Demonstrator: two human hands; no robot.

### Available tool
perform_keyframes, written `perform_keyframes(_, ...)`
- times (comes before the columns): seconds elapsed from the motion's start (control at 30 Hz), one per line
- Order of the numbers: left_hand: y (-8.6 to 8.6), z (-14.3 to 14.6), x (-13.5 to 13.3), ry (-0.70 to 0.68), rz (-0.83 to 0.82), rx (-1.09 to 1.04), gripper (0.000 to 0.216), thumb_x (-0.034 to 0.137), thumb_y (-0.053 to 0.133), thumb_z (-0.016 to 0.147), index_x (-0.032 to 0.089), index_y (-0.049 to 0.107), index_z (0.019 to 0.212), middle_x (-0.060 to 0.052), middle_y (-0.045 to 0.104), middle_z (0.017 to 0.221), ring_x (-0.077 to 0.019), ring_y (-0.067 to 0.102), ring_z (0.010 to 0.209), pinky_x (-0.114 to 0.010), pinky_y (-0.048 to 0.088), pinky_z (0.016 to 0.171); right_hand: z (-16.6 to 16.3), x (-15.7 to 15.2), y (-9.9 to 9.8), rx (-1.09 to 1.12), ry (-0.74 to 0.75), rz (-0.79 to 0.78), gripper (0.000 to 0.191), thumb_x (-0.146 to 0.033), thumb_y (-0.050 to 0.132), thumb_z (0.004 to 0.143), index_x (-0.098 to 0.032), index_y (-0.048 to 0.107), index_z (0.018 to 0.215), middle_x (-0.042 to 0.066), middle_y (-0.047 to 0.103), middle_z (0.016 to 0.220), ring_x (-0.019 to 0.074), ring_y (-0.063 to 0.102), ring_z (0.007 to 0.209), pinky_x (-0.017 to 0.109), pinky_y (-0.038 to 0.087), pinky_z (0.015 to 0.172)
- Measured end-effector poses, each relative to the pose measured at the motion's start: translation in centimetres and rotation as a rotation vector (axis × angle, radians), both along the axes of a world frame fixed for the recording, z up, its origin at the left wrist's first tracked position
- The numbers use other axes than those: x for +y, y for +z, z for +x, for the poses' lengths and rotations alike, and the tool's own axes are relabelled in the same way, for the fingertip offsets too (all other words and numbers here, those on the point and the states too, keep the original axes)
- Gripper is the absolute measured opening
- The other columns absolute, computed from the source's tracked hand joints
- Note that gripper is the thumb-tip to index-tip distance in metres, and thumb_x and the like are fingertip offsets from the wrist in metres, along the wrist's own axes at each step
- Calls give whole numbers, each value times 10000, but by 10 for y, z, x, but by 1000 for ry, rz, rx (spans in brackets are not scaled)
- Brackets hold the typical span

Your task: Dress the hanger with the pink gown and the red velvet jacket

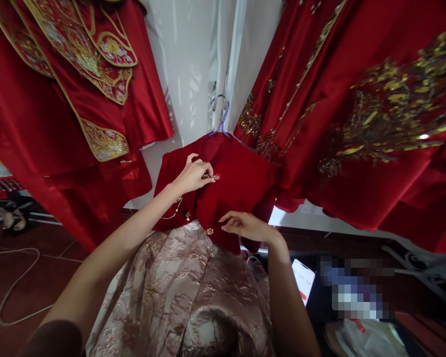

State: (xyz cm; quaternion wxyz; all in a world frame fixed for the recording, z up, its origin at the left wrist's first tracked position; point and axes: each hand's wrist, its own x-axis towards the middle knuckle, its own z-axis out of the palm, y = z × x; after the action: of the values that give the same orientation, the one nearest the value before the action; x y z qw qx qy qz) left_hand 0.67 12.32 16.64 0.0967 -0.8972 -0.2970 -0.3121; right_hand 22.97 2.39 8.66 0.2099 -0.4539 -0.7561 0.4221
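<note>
A red jacket with long front panels hangs on a purple hanger in front of me. My left hand is closed at the upper front of the jacket, thumb and fingers pinching a gold jewelled button. Lower down, my right hand rests against or just over the cloth, fingers stretched out and holding nothing visible. Another jewelled button sits near the bottom edge, with a third ornament to its left. A thin beaded strand hangs by my left forearm.
Red embroidered gowns hang at left, and a sequinned red gown at right. Shiny patterned fabric covers my lap. A lit phone and a plastic bag lie at right. A pale cable curls across the floor.
</note>
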Motion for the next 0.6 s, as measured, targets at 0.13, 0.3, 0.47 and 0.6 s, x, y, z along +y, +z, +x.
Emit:
perform_keyframes(0.13,5,0,-6,12,46,40,144,332,538,854,196,583,873,10,652,791,-146,577,816,-446,153,1073,-2,-3,1,5,-3,34,329,-409,623,788,-181,620,1025,51,673,841,153,629,776,310,516,725)
perform_keyframes(0.3,4,1,-6,70,185,144,196,231,382,914,169,567,929,-22,657,775,-169,588,820,-464,157,1078,-32,13,22,289,-191,390,368,-425,620,782,-221,583,1086,71,597,1145,172,583,1023,344,501,895)
perform_keyframes(0.47,-2,0,2,327,265,210,290,142,396,852,40,547,1078,-107,644,718,-244,600,828,-502,228,1037,-85,51,61,619,-450,488,652,-562,506,808,-129,418,1288,165,463,1334,213,486,1210,370,409,1019)
perform_keyframes(0.6,-5,-1,0,550,258,50,501,87,353,842,38,351,1341,-170,649,946,-284,558,1012,-541,249,1028,-111,63,73,353,-789,493,929,-646,461,784,7,227,1402,282,265,1441,353,206,1371,515,231,1084)
